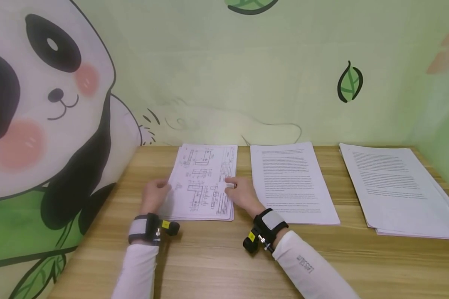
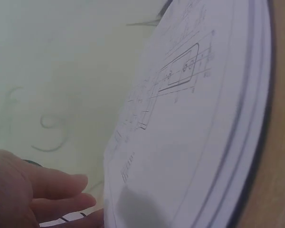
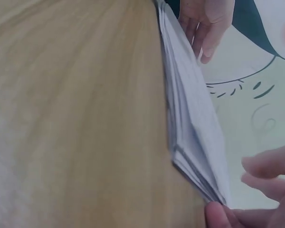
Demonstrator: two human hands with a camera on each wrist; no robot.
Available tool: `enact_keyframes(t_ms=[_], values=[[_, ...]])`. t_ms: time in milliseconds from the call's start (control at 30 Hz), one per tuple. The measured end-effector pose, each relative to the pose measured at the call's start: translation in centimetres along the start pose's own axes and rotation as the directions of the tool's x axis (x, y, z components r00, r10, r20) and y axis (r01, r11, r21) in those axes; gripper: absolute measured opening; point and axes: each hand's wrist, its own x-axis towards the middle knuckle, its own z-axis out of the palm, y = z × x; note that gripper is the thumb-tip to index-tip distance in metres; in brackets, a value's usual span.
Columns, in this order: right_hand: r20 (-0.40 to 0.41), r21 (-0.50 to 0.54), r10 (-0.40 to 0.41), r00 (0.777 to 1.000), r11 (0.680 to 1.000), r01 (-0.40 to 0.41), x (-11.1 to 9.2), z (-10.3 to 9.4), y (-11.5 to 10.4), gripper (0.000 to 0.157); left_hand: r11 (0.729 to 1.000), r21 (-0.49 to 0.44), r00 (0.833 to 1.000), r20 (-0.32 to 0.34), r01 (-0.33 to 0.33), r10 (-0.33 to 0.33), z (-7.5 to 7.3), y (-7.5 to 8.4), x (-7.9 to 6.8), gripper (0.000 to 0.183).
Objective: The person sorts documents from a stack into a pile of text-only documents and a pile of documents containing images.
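A stack of paper sheets (image 1: 200, 182) with technical drawings on top lies on the table's left part. At its left edge is my left hand (image 1: 155, 194); in the left wrist view the left hand's fingers (image 2: 57, 184) extend toward the stack's edge, the lower one meeting it. My right hand (image 1: 243, 193) is at the opposite edge. In the right wrist view, the lower fingers of the right hand (image 3: 270, 190) touch the stack's corner, while the upper ones stay apart from it. The sheet edges (image 3: 187, 123) look slightly uneven there. Neither hand is curled around the paper.
Just right of the drawings lies a stack of printed text pages (image 1: 292, 182). Another text stack (image 1: 400, 191), its sheets slightly fanned, sits farther right. The wooden table (image 1: 217, 257) ends at a wall (image 1: 209, 83) with a painted panda and leaves.
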Motion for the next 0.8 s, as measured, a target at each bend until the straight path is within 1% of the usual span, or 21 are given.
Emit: enact_keyframes(t_ms=[167, 300, 433, 533, 600, 667, 800], values=[[0.095, -0.032, 0.000, 0.995, 0.999, 0.003, -0.2, -0.3, -0.3, 0.039, 0.999, 0.036, 0.998, 0.054, 0.022, -0.024, -0.1, 0.6, -0.3, 0.048], [0.119, -0.062, -0.013, 0.993, 0.998, 0.021, -0.4, -0.5, -0.4, 0.043, 0.997, 0.069, 0.995, 0.092, 0.023, -0.029, -0.2, 1.2, -0.7, 0.053], [0.139, -0.076, -0.029, 0.990, 0.996, 0.040, -0.8, -0.9, -0.5, 0.045, 0.997, 0.065, 0.994, 0.097, 0.040, -0.047, -0.2, 1.8, -1.1, 0.056], [0.155, -0.082, -0.048, 0.987, 0.995, 0.061, -1.3, -1.6, -0.5, 0.046, 0.998, 0.060, 0.996, 0.085, 0.037, -0.042, 0.0, 2.3, -1.3, 0.057], [0.150, -0.090, -0.078, 0.986, 0.992, 0.093, -1.7, -2.3, -0.3, 0.045, 0.998, 0.056, 0.997, 0.077, 0.013, -0.017, 0.4, 2.8, -1.4, 0.056], [0.134, -0.108, -0.113, 0.985, 0.986, 0.128, -2.1, -2.9, 0.0, 0.044, 0.997, 0.064, 0.996, 0.079, -0.040, 0.035, 1.0, 3.3, -1.6, 0.055], [0.103, -0.134, -0.167, 0.981, 0.974, 0.180, -2.7, -4.5, 0.7, 0.040, 0.985, 0.082, 0.983, 0.109, -0.155, 0.146, 2.9, 4.4, -2.1, 0.052]])
